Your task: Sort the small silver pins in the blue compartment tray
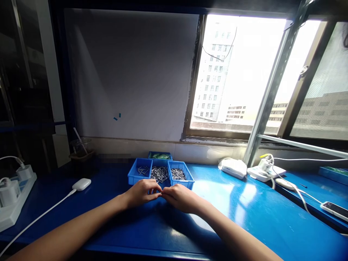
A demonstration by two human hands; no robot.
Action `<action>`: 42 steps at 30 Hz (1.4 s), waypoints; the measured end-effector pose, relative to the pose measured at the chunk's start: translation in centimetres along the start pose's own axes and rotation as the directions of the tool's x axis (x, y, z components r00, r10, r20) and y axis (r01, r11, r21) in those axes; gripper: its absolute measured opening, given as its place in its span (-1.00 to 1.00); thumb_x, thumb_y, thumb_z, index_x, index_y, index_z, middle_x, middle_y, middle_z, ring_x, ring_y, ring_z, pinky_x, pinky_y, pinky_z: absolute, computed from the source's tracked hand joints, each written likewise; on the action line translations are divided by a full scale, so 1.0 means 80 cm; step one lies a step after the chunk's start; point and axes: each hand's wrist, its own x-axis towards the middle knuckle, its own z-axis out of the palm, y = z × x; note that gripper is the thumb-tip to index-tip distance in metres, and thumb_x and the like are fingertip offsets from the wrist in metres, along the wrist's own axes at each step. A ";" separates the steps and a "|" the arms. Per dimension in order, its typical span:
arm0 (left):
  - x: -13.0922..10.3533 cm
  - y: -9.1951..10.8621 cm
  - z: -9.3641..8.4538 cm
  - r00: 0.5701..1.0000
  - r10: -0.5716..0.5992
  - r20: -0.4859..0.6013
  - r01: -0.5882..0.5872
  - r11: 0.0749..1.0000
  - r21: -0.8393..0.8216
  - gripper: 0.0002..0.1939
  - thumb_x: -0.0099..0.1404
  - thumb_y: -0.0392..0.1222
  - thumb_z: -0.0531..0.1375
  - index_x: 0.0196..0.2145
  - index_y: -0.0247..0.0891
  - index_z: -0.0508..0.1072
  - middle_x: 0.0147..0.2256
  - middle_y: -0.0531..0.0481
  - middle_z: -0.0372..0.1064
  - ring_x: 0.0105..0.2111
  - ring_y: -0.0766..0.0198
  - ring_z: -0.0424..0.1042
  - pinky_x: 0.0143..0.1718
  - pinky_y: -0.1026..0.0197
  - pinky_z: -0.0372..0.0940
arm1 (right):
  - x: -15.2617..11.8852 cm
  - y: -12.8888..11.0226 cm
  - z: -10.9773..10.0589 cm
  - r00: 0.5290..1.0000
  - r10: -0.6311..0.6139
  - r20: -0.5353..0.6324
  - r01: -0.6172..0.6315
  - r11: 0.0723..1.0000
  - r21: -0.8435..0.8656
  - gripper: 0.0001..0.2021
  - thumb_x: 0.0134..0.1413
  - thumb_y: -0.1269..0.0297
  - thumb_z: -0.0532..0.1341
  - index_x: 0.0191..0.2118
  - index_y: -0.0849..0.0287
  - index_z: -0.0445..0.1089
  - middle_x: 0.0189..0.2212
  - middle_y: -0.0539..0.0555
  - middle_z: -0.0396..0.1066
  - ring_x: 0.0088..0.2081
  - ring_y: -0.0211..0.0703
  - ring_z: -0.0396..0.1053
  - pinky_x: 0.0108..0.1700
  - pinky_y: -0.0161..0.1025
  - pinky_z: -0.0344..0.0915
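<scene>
My left hand [144, 192] and my right hand [178, 197] meet fingertip to fingertip above the blue table, just in front of the bins. Both are closed in a pinch; whatever they hold is too small or too hidden to name. Behind my left hand stands a blue bin [131, 179] with a few small metal pins [143, 170]. A middle heap of dark and silvery metal pins [160, 174] lies between the two side bins. Beyond my right hand, another blue bin [188, 184] holds many small metal parts [178, 174].
A blue bin with green pieces [160, 156] stands at the back. Left are a white case [82, 184] on a cable, a power strip [16, 201] and a plastic cup [81, 146]. Right are a white bagged object [233, 168], another power strip [266, 173] and a phone [335, 210].
</scene>
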 end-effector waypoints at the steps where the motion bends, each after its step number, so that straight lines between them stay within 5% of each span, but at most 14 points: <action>1: 0.000 0.000 0.000 1.000 0.006 -0.004 -0.006 1.000 -0.022 -0.89 0.24 -0.24 0.20 -0.29 -0.29 0.50 -0.43 0.03 0.34 -0.45 0.34 0.32 -0.39 0.33 0.21 | 0.000 0.000 0.001 1.000 0.003 0.011 -0.003 1.000 0.007 -0.69 0.30 0.27 -0.03 -0.36 0.20 0.40 -0.51 0.03 0.42 -0.50 -0.26 0.32 -0.46 -0.33 0.06; 8: -0.001 0.005 -0.003 0.998 -0.050 0.039 0.054 0.994 -0.096 -0.94 0.22 -0.27 0.18 -0.31 -0.27 0.43 -0.35 0.04 0.40 -0.36 0.32 0.38 -0.40 0.36 0.22 | 0.000 0.001 -0.007 0.998 0.056 -0.011 -0.055 0.997 0.053 -0.77 0.23 0.22 0.08 -0.23 0.16 0.46 -0.46 0.04 0.48 -0.43 -0.19 0.39 -0.41 -0.33 0.15; 13: -0.002 0.001 0.000 0.991 -0.112 0.078 0.109 0.993 0.040 -0.91 0.25 -0.20 0.19 -0.37 -0.27 0.41 -0.45 0.08 0.40 -0.47 0.33 0.36 -0.44 0.33 0.17 | 0.000 -0.001 -0.010 0.999 0.013 -0.053 -0.006 0.993 0.117 -0.79 0.23 0.23 0.10 -0.21 0.17 0.45 -0.47 0.03 0.47 -0.45 -0.23 0.37 -0.41 -0.35 0.15; 21: -0.002 -0.002 -0.003 0.999 -0.014 0.051 0.005 0.983 0.182 -0.86 0.31 -0.18 0.14 -0.35 -0.28 0.45 -0.43 0.04 0.40 -0.45 0.31 0.36 -0.40 0.31 0.17 | 0.004 0.009 -0.002 0.996 0.067 -0.065 -0.066 0.998 0.009 -0.77 0.25 0.28 0.08 -0.35 0.20 0.43 -0.50 0.03 0.44 -0.48 -0.25 0.33 -0.44 -0.34 0.08; 28: -0.003 0.002 -0.002 0.989 0.142 0.036 -0.147 0.964 0.220 -0.88 0.32 -0.25 0.10 -0.28 -0.28 0.43 -0.39 0.01 0.40 -0.40 0.30 0.37 -0.35 0.31 0.21 | 0.006 0.011 0.015 0.999 -0.034 -0.023 0.034 0.999 0.026 -0.76 0.25 0.29 0.07 -0.39 0.18 0.42 -0.45 0.04 0.47 -0.43 -0.22 0.37 -0.40 -0.33 0.12; 42: -0.005 0.001 -0.002 0.991 0.020 0.131 -0.065 0.935 0.350 -0.82 0.34 -0.25 0.04 -0.40 -0.26 0.38 -0.46 0.02 0.42 -0.46 0.26 0.39 -0.45 0.29 0.12 | 0.003 0.002 -0.010 0.990 0.097 -0.105 -0.097 0.995 0.013 -0.79 0.24 0.29 0.10 -0.35 0.20 0.43 -0.50 0.02 0.44 -0.47 -0.25 0.34 -0.44 -0.34 0.09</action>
